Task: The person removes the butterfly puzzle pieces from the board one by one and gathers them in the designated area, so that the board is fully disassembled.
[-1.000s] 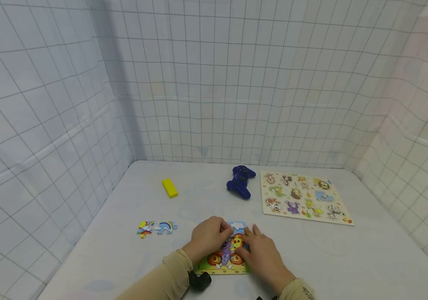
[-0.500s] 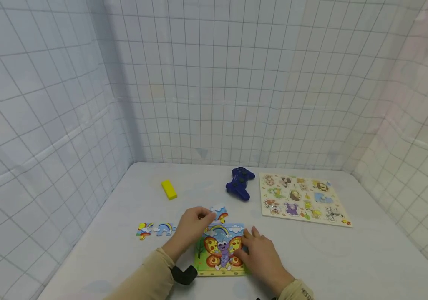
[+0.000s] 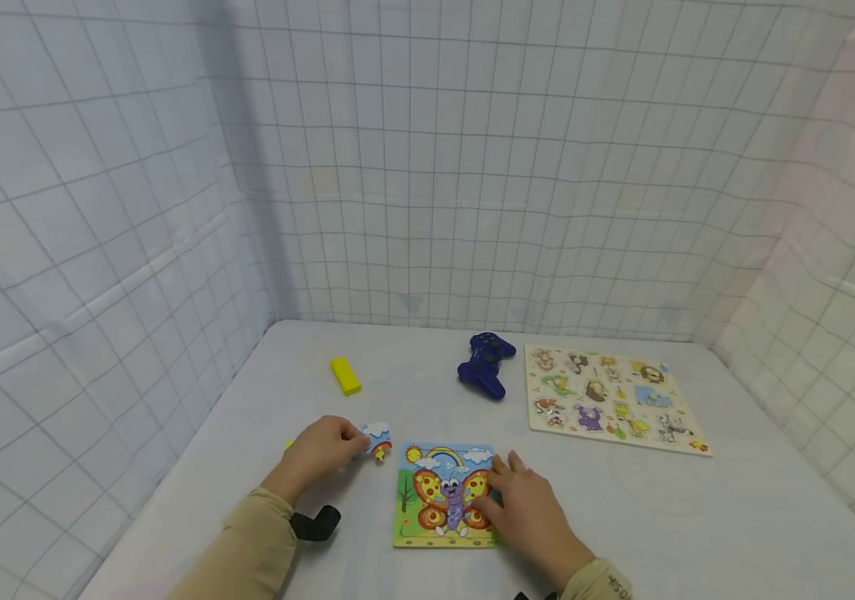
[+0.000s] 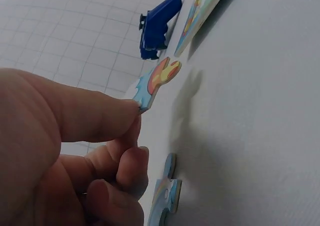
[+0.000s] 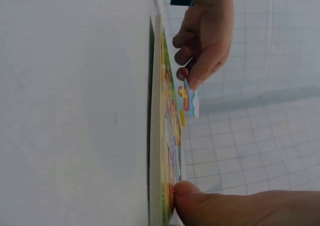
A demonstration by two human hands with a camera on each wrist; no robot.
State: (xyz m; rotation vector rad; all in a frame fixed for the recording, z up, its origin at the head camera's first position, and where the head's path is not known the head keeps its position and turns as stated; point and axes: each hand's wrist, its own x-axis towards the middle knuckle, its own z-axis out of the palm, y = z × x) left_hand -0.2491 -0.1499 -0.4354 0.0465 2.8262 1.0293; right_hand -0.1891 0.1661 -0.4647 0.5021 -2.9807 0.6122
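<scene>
Left hand [image 3: 322, 450] is pinching a puzzle piece [image 3: 378, 438] left of the butterfly puzzle [image 3: 442, 502]; right hand [image 3: 528, 508], loosely spread, is touching that puzzle's right side.

This looks like a lab-style booth: white sheeting [image 3: 472, 183] printed with a dark grid stands on three sides of a white bench [image 3: 637, 517], where a butterfly puzzle [image 3: 448, 497], an animal board [image 3: 613, 400] and a blue game controller [image 3: 485, 365] lie apart.

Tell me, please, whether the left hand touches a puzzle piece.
Touching: the left wrist view shows the left hand pinching a puzzle piece at its edge.
</scene>
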